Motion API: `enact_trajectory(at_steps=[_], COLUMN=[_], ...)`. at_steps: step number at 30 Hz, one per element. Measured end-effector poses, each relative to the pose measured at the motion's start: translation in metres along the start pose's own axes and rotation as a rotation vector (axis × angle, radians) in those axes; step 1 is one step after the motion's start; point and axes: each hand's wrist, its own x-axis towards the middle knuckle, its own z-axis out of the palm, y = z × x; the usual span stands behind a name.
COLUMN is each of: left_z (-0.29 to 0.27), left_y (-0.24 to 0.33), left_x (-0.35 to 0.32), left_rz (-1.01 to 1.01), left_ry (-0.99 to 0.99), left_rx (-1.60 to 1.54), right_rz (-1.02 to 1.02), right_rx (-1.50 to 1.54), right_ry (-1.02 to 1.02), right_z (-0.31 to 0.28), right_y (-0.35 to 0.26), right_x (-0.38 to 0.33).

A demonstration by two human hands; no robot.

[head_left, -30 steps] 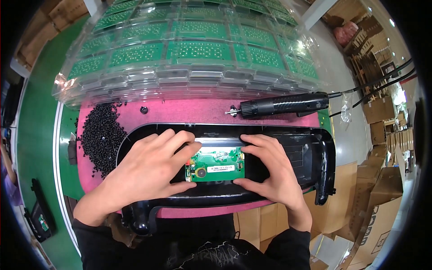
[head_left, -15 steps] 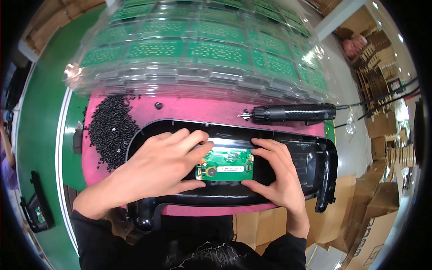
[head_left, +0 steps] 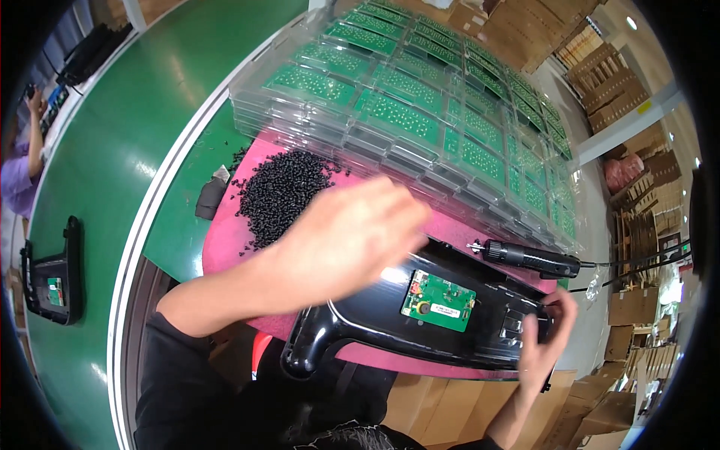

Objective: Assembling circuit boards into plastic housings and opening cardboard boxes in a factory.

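A long black plastic housing [head_left: 367, 307] lies across the pink mat [head_left: 225, 232], its length slanting down to the right. Inside it rests a green circuit board [head_left: 441, 300] with a round component and a white label, untouched by either hand. My left hand [head_left: 360, 244] is above the housing's left part, beside a pile of small black screws [head_left: 281, 191]; motion blurs its fingers, and I cannot see anything in them. At the housing's right end is my right hand [head_left: 547, 341], thumb and fingers apart. Whether it touches the rim I cannot tell.
A black electric screwdriver [head_left: 529, 259] with a cable lies beyond the housing. Stacked clear trays [head_left: 360, 142] of green boards stand behind it. Another black housing [head_left: 71, 300] sits on the green surface [head_left: 112, 187] at left. A person's arm [head_left: 35, 142] shows far left.
Both hands have left the circuit board: the left lifted away, the right went to the housing's right end. The whole view has turned and shifted, so the scene appears tilted.
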Motion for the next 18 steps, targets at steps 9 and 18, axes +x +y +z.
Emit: enact_trajectory(at_steps=[9, 18], left_z=[-0.015, -0.008], left_y=[-0.04, -0.046], left_x=[-0.013, -0.017], left_rz=[-0.252, -0.156], left_ry=[-0.369, -0.387], left_rx=[0.363, 0.395], right_rz=[0.448, -0.086], right_rx=[0.339, 0.769], right_ry=[-0.07, 0.292], right_z=[-0.028, 0.06], right_y=[0.059, -0.026], right_x=[0.071, 0.084])
